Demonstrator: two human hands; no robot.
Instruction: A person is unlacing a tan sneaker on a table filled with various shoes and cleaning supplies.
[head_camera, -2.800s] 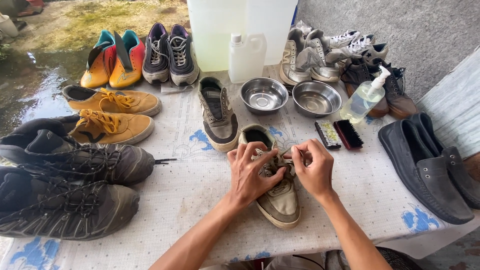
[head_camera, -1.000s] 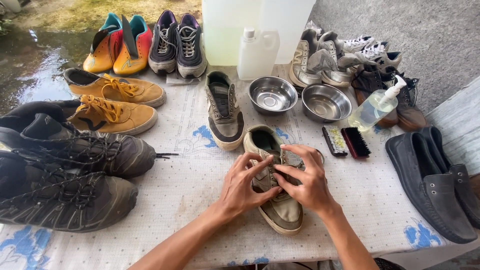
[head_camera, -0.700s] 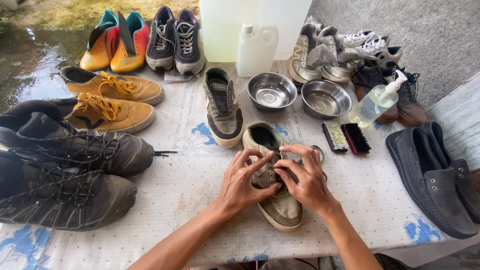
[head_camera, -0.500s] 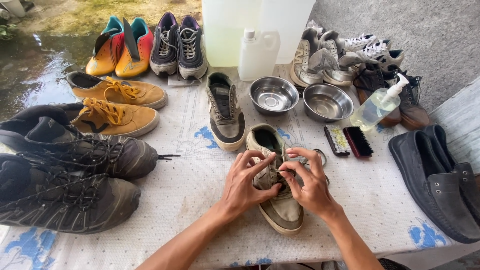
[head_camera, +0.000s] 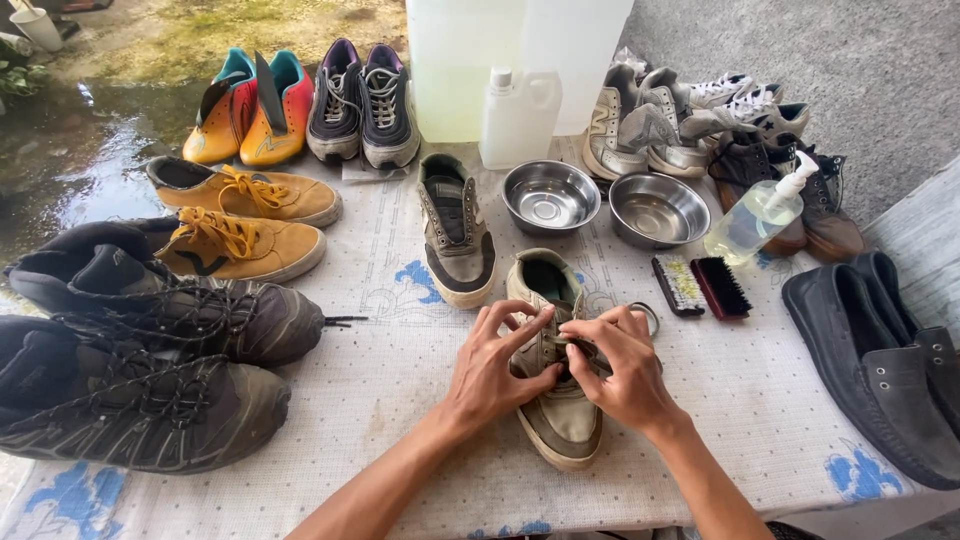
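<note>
Head view: near the counter's (head_camera: 400, 390) front edge, both grips close on the scuffed beige suede sneaker (head_camera: 553, 380), left hand (head_camera: 490, 370) steadying, right hand (head_camera: 620, 365) pinching its lace (head_camera: 566, 346).

The surface (head_camera: 400, 400) wears a pale dotted cloth with blue motifs, and a worn beige sneaker (head_camera: 556, 400) lies on it near the front edge, its mate (head_camera: 457, 235) just beyond. On the left lie two dark trail shoes (head_camera: 150, 350), mustard suede shoes (head_camera: 245, 215) behind them, and at the far edge orange-and-teal boots (head_camera: 243, 112) and grey runners (head_camera: 362, 105). Toward the far right stand a white jug (head_camera: 518, 118), two steel bowls (head_camera: 600, 200), a pump bottle (head_camera: 755, 215), two brushes (head_camera: 702, 287) and grey sneakers (head_camera: 640, 120), with dark loafers (head_camera: 880, 360) at the right edge.
</note>
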